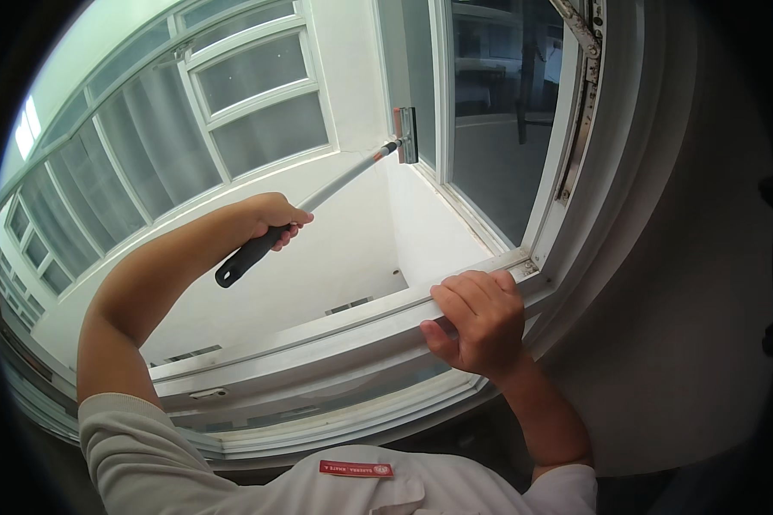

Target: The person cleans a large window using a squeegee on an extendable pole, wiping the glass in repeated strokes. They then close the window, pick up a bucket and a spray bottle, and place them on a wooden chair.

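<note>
My left hand [277, 222] reaches out through the window opening, closed around the black grip [248, 257] of a squeegee. Its silver pole [341, 183] slants up and to the right. At the far end, the squeegee head [407, 135], with a dark blade edge and a reddish strip, is by an outer glass pane [417, 77]; whether it touches the glass I cannot tell. My right hand [480, 315] grips the white bottom rail [354, 338] of the window frame near its right corner, fingers over the top and thumb below.
A rusty metal stay arm [576, 29] runs along the right jamb, beside a dark glass pane [502, 154]. A latch [209, 393] sits on the lower frame. Across the gap stands a white wall [335, 232] with curtained windows [161, 138]. Another pane lies below the rail.
</note>
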`<state>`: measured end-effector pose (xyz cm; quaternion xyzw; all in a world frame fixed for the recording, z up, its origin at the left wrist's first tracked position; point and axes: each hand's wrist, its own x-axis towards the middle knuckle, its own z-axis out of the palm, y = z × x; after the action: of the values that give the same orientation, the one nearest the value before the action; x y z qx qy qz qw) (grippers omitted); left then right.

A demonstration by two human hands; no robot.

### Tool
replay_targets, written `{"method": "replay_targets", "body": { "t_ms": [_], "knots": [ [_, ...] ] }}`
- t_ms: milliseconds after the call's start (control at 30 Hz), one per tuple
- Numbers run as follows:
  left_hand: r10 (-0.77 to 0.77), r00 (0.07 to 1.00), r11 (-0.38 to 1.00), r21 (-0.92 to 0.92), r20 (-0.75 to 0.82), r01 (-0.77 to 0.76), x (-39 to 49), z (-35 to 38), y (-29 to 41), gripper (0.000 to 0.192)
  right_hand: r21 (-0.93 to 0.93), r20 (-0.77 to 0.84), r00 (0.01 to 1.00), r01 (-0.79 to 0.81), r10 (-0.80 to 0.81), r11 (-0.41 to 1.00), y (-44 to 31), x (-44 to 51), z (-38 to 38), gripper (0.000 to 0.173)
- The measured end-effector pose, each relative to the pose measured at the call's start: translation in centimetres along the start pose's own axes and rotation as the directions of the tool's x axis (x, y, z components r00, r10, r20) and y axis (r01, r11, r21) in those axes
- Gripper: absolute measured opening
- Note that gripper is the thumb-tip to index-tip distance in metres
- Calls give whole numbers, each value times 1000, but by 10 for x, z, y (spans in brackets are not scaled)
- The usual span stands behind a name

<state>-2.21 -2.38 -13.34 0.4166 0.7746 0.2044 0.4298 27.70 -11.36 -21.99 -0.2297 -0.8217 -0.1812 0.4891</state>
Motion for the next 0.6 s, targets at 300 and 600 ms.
{"method": "replay_targets", "body": {
  "t_ms": [300, 600],
  "knots": [
    [40, 994, 982, -190, 107, -19, 164, 102, 74, 15, 39, 0, 999, -36, 36, 999, 15, -15, 6, 27],
    [80, 996, 953, -295, 44, -64, 254, 220, 68, 6, -1, 66, 997, -34, 34, 999, 25, -29, 15, 29]
  ]
}}
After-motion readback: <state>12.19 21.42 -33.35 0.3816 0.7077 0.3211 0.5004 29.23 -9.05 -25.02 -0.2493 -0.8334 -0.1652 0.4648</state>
